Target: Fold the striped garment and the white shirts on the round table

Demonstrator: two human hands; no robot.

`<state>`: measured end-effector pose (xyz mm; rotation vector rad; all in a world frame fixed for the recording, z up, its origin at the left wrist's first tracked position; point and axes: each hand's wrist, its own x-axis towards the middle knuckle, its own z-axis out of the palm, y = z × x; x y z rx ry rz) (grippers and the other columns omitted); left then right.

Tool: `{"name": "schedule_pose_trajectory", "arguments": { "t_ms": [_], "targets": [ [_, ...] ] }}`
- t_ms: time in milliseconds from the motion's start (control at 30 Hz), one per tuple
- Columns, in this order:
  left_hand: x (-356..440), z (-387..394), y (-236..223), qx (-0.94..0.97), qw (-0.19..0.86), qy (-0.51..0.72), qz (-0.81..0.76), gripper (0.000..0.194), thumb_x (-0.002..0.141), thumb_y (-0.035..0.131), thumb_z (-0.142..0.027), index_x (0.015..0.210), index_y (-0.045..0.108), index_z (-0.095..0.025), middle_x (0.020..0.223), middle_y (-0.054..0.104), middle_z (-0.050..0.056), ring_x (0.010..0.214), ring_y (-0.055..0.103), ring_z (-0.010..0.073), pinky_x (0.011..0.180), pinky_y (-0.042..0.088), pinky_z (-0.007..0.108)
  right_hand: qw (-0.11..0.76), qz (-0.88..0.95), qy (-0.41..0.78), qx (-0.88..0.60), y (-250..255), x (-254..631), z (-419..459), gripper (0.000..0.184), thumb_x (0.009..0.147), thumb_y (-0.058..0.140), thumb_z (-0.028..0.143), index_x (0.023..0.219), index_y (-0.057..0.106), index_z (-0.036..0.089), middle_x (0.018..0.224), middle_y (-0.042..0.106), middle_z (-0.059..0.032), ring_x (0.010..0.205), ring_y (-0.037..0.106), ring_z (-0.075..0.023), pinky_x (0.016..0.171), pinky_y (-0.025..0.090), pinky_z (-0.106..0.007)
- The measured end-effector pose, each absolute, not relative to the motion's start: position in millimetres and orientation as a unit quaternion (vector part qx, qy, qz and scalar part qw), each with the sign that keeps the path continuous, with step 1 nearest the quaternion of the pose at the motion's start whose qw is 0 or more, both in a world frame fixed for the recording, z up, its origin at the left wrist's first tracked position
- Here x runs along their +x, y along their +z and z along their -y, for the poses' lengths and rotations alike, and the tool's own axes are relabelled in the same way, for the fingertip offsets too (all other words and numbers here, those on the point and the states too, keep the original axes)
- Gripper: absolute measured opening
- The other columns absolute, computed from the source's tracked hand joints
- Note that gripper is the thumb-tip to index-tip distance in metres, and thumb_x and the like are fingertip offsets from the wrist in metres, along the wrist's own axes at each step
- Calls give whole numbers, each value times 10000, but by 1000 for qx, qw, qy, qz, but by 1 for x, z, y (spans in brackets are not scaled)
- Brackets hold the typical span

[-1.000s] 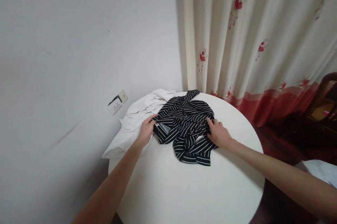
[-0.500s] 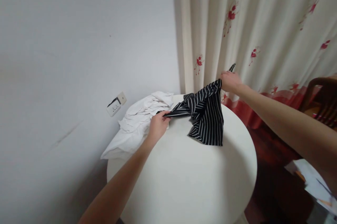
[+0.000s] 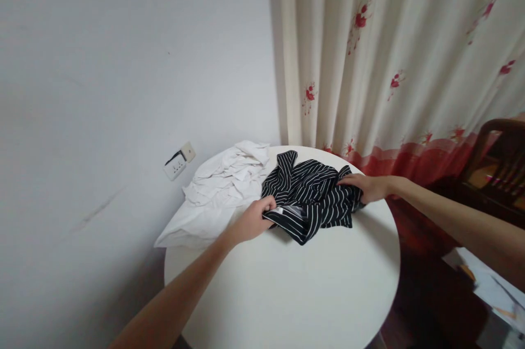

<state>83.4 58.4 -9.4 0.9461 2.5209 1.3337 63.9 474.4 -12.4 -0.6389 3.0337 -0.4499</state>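
"One striped garment (image 3: 328,196), far on the round surface (image 3: 287,294): how far along?"
"Partway, I'd judge: held at both sides, yet bunched, not flat. Left grip (image 3: 255,220) pinches its near-left edge, right grip (image 3: 369,188) its right side."
"White cloth (image 3: 223,174)?"
"Heaped to the left, rumpled."
"Any labels?"
"No readable writing."

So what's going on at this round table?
Someone is handling a black-and-white striped garment, which lies bunched up over the white table. The left hand grips its near edge; the right hand has hold of its right side. Rumpled white cloth lies beside it, near the wall.
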Motion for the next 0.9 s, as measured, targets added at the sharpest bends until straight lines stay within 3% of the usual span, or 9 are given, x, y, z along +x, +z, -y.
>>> {"name": "schedule_pose_trajectory", "arguments": {
  "t_ms": [67, 100, 200, 300, 400, 500, 633, 733, 900],
  "targets": [
    [81, -65, -12, 252, 92, 532, -803, 139, 768, 605, -163, 842, 506, -226, 668, 485, -73, 597, 495, 117, 568, 387, 211, 59, -963, -133, -227, -28, 80, -461, 991, 502, 812, 227, 1453, 531, 252, 1497, 506, -125, 1325, 508, -356, 1075, 424, -496],
    [79, -67, -11, 227, 125, 571, -779, 139, 792, 618, -205, 885, 518, -228, 703, 512, -65, 606, 519, 117, 565, 399, 210, 75, -962, -127, -232, -36, 86, -454, 1014, 546, 804, 259, 1501, 463, 249, 1545, 436, -142, 1384, 437, -373, 1104, 377, -541],
    [73, -69, -3, 217, 294, 582, -727, 385, 792, 724, -355, 1134, 579, -255, 916, 643, 2, 747, 643, 171, 641, 494, 260, 24, -964, -121, -235, -60, 93, -440, 585, 724, 620, 142, 1306, 632, 193, 1362, 583, -149, 1287, 517, -323, 1085, 395, -506],
    [62, -61, 0, 346, 422, 426, -722, 873, 619, 904, -391, 1403, 525, -332, 1229, 665, 79, 1030, 675, 277, 815, 544, 353, 11, -954, -144, -262, -69, 87, -448, 422, 671, 468, 3, 964, 709, 188, 1046, 686, -93, 1076, 615, -257, 993, 466, -418],
    [51, -48, -16, 469, 337, 279, -767, 1141, 508, 958, -482, 1514, 430, -377, 1550, 440, 122, 1362, 461, 411, 1076, 412, 520, 22, -937, -202, -283, -65, 86, -469, 471, 604, 432, -9, 933, 695, 200, 1006, 693, -64, 1038, 631, -233, 980, 483, -401],
    [46, -37, -46, 516, 238, 162, -807, 1287, 453, 946, -601, 1564, 332, -389, 1676, 177, 126, 1487, 130, 526, 1154, 139, 695, 12, -931, -229, -283, -60, 104, -485, 638, 634, 485, 33, 1219, 661, 215, 1368, 589, -84, 1325, 496, -259, 1136, 377, -467],
    [45, -32, -73, 533, 138, 131, -824, 827, 774, 792, -559, 1506, 426, -436, 1636, 320, 65, 1492, 221, 422, 1185, 122, 639, 65, -943, -182, -272, -67, 134, -487, 824, 726, 626, 168, 1512, 449, 339, 1664, 232, -43, 1535, 136, -359, 1196, 168, -638],
    [40, -39, -77, 531, 55, 160, -830, 393, 951, 617, -306, 1340, 629, -364, 1420, 599, 63, 1339, 468, 303, 1156, 277, 519, 44, -951, -147, -268, -80, 135, -484, 656, 784, 585, 154, 1413, 573, 340, 1595, 385, -71, 1487, 281, -364, 1166, 237, -643],
    [10, -58, -70, 451, 39, 280, -847, 270, 875, 533, -130, 1007, 738, -245, 1009, 744, 65, 980, 653, 248, 961, 471, 387, -16, -935, -226, -272, -82, 99, -495, 384, 824, 483, 84, 1108, 701, 222, 1191, 690, -84, 1150, 606, -251, 1037, 464, -411]
  ]
}}
